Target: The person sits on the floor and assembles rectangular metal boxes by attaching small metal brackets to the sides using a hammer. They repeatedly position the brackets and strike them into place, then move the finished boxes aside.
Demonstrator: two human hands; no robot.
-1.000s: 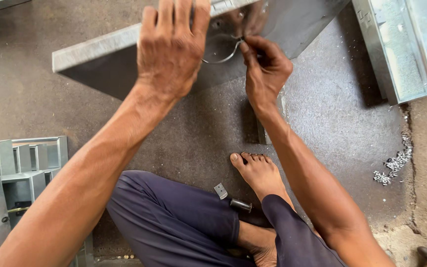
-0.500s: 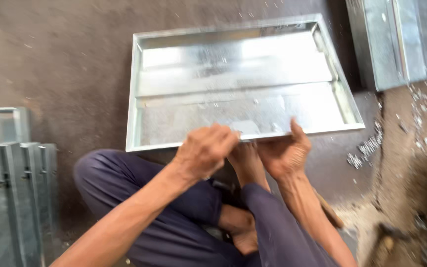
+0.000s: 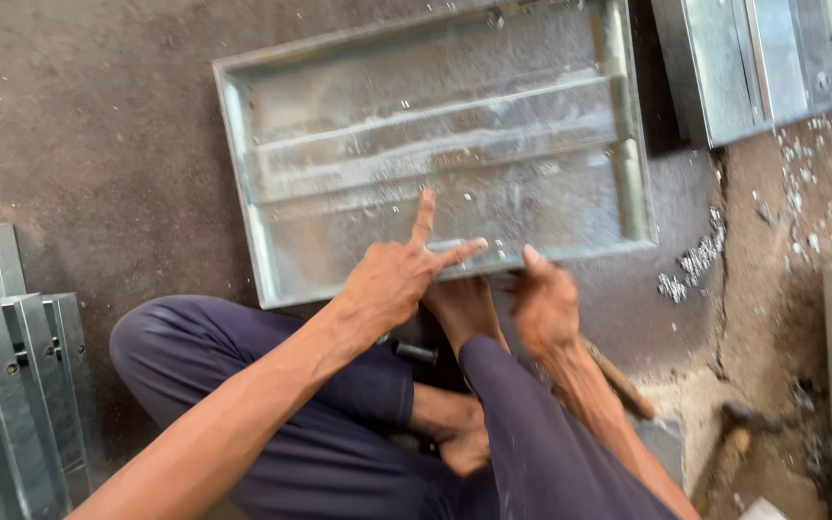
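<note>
A shallow metal tray (image 3: pixel 435 164) of folded galvanised sheet is seen lying open side up on the floor (image 3: pixel 89 125), just ahead of the seated person's crossed legs. Its near rim is met by both hands. The left hand (image 3: pixel 392 279) is laid on that rim with its fingers (image 3: pixel 424 214) spread, the forefinger pointing up into the tray and the others fanned along the edge; nothing is pinched. The right hand (image 3: pixel 543 303) is set against the same rim a little further along; its thumb is raised, but whether the remaining fingers are curled under the edge cannot be told.

The tray is judged to be stiff along its folded rims and raised ribs, yet thin enough in the flat panels to flex and rattle if lifted by one corner. It is likely light for its size, smooth and somewhat slippery, with cut edges that may be sharp. A hold on the folded rim, with the hands apart, would be the soundest.

The floor is rough, dark concrete, dusty, and broken to bare earth on the right side, where metal shavings (image 3: pixel 690 270) are scattered. More sheet-metal pieces (image 3: pixel 12 385) are stacked upright at the left, and another metal box (image 3: pixel 753 67) lies at the upper right. A hammer (image 3: pixel 724 438) is seen on the ground near the right forearm. A bare foot (image 3: pixel 464 308) is tucked just below the tray's edge.
</note>
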